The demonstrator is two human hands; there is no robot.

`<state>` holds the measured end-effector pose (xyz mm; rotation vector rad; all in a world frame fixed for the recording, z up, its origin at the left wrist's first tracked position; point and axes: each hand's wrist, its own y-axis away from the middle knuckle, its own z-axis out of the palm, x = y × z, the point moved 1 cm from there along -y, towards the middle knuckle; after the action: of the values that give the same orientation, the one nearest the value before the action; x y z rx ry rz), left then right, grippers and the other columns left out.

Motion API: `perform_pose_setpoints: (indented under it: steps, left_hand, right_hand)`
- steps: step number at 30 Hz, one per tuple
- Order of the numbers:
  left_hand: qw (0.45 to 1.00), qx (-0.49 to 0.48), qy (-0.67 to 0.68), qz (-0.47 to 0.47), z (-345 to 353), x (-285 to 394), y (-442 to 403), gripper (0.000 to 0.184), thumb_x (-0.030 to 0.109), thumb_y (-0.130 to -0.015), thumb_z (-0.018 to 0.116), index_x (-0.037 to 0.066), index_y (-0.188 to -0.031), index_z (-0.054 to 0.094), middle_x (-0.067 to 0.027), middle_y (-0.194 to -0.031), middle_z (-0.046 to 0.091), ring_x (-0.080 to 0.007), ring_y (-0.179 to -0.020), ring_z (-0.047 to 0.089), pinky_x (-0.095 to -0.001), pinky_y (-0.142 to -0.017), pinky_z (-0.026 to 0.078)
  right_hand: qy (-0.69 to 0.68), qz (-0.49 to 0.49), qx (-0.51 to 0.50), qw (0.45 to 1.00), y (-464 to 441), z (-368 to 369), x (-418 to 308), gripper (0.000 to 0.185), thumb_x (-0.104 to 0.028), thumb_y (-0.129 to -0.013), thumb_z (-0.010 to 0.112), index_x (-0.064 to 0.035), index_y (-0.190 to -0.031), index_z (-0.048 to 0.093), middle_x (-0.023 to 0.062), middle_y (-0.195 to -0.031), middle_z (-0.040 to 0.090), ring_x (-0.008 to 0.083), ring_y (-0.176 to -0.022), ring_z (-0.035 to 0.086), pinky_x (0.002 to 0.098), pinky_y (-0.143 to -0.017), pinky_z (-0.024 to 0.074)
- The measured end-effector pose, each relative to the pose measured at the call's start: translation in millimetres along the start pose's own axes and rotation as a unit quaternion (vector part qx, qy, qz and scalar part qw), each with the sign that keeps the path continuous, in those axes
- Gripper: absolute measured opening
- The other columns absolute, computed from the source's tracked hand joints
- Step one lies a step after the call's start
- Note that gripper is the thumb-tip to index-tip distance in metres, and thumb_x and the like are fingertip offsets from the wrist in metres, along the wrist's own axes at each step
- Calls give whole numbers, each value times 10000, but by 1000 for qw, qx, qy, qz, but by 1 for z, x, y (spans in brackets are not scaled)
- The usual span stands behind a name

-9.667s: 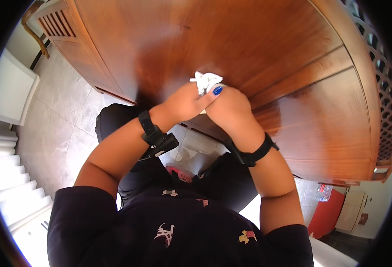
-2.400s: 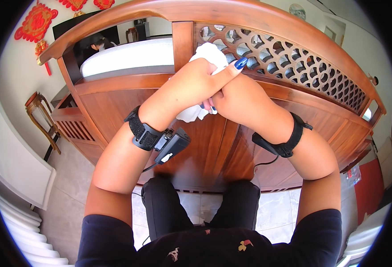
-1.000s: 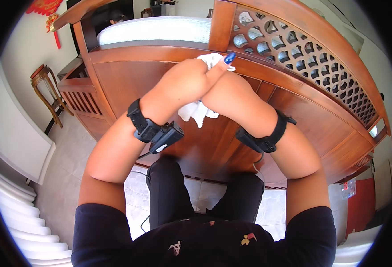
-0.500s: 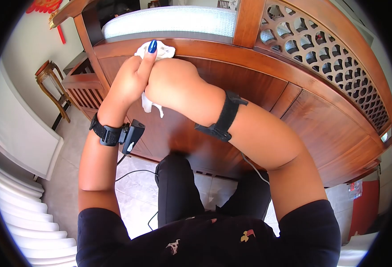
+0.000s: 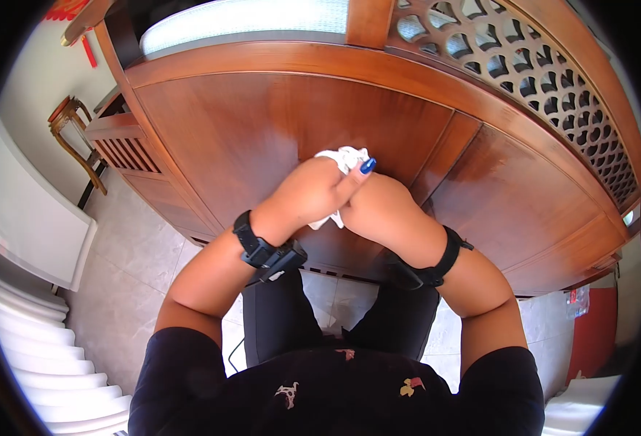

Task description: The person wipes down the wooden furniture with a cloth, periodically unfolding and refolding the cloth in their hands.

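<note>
A crumpled white cloth (image 5: 347, 155) lies bunched against the reddish-brown wooden panel (image 5: 240, 120), its edges showing above and below my hands. My left hand (image 5: 317, 192) is closed on the cloth, with its blue-nailed thumb lying across toward the right hand. Pressed close beside it, my right hand (image 5: 376, 205) is also closed around the cloth. The right hand's fingers are hidden behind the hand itself. Both wrists wear black straps, the left one carrying a small black device (image 5: 280, 263).
Above the panel runs a wooden rail (image 5: 262, 58), with carved lattice (image 5: 524, 58) at the right. A small wooden stand (image 5: 73, 138) and a slatted wooden side piece (image 5: 128, 149) are at the left. A clear plastic bottle (image 5: 576, 304) is on the floor at right.
Both hands have moved down and to the right across the panel with the cloth, from just under the rail to the panel's middle. The view has shifted slightly.
</note>
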<state>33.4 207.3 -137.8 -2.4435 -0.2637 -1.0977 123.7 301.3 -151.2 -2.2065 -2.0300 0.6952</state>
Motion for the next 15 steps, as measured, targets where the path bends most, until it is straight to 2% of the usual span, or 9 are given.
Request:
perform_pose_setpoints:
  steps: [1,2,6,8,9,12,13,14,15]
  left_hand:
    - [999,14,15,43,14,-2,-4,503,374,-943,365,-20,-696,555,-124,-540,541,-236,-518,541,-335,-543,435]
    - [999,-34,25,-5,22,-1,-5,509,371,-944,361,-22,-686,559,-126,-541,545,-241,-508,542,-335,-531,435]
    - [996,-70,49,24,61,-6,-15,502,338,-946,357,-17,-658,565,-125,-538,546,-226,-496,545,-317,-515,434]
    - [997,-5,38,65,76,-5,-17,481,312,-950,358,-19,-670,568,-119,-541,551,-210,-494,548,-308,-516,440]
    - [997,-4,41,70,80,-8,-19,447,276,-949,364,-24,-690,571,-111,-535,548,-205,-499,555,-302,-523,450]
    - [997,25,61,49,89,-16,-18,418,258,-949,368,-22,-718,575,-105,-554,553,-205,-492,554,-306,-507,441]
    - [998,-24,49,-11,87,-18,-14,355,256,-929,373,27,-795,609,-138,-673,600,-309,-637,574,-393,-595,446]
    - [998,-30,51,-8,84,-16,-11,355,256,-929,373,27,-795,609,-138,-673,600,-309,-637,574,-393,-595,446]
    - [998,-17,-4,68,81,-12,-8,327,252,-925,377,41,-845,613,-132,-701,610,-302,-664,584,-390,-607,451]
  right_hand:
    - [-7,40,-29,999,8,-3,6,139,-133,-727,518,-68,-748,639,121,-740,621,316,-710,590,412,-614,468]
    - [-4,44,-28,999,16,-7,11,139,-133,-727,518,-68,-748,639,121,-740,621,316,-710,590,412,-614,468]
    - [22,108,-82,990,42,-20,28,153,-136,-733,516,-67,-769,648,132,-773,623,316,-732,587,405,-628,469]
    - [15,143,-98,985,54,-29,34,165,-127,-736,501,-59,-794,639,139,-783,621,319,-736,586,403,-641,470]
    - [17,150,-94,984,61,-29,39,165,-127,-736,501,-59,-794,639,139,-783,621,319,-736,586,403,-641,470]
    - [-57,114,-26,991,78,-29,51,173,-99,-736,522,-4,-863,591,168,-723,605,325,-664,578,397,-600,454]
    - [-80,134,-37,987,82,-33,51,180,-96,-741,530,-2,-886,581,155,-710,602,298,-641,577,378,-593,452]
    - [-104,153,-48,982,85,-36,52,190,-93,-747,537,0,-910,570,143,-697,599,272,-618,577,359,-587,451]
    - [-123,170,-38,977,89,-36,55,168,-143,-761,519,-28,-853,600,133,-749,629,278,-683,609,367,-610,463]
